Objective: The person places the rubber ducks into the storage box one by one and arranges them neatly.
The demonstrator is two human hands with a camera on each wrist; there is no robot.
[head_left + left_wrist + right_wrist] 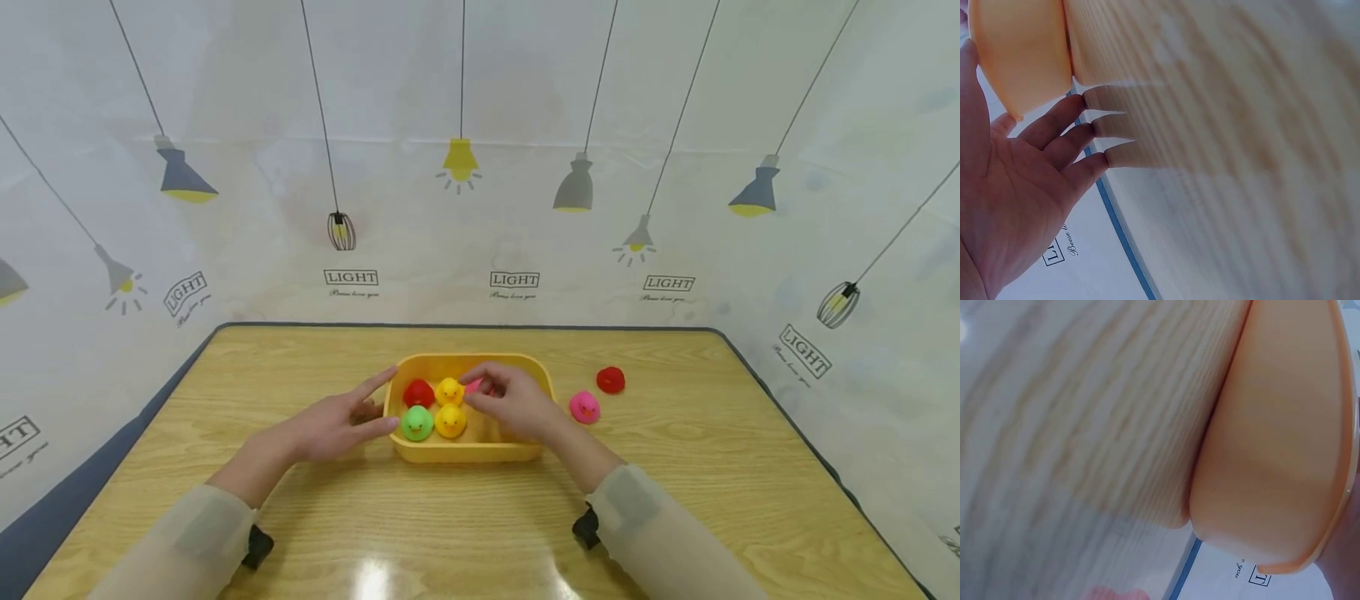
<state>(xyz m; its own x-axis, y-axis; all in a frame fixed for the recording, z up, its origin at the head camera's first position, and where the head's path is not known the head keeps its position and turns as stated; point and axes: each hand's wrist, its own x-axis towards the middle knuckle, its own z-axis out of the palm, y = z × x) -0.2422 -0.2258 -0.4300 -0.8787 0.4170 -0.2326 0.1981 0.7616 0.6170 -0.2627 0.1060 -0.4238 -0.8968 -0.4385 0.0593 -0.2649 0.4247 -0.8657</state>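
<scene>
A yellow plastic bin [468, 452] stands on the table, with a red rubber duck [418, 392], a green one [417, 423] and two yellow ones [450, 422] in its left half. My left hand [335, 426] touches the bin's left end with fingertips and thumb spread; the left wrist view shows its fingers mostly straight. Over the bin's right part, my right hand [517, 404] has its thumb and index finger around a pink rubber duck [478, 386], which they partly cover. In the right wrist view the bin's outer wall [1272, 437] fills the right side, hiding the fingers.
Right of the bin, another pink duck [585, 407] and a red duck [611, 380] lie on the wood-grain table [450, 517]. A pale backdrop [420, 108] printed with hanging lamps surrounds the table's back and sides.
</scene>
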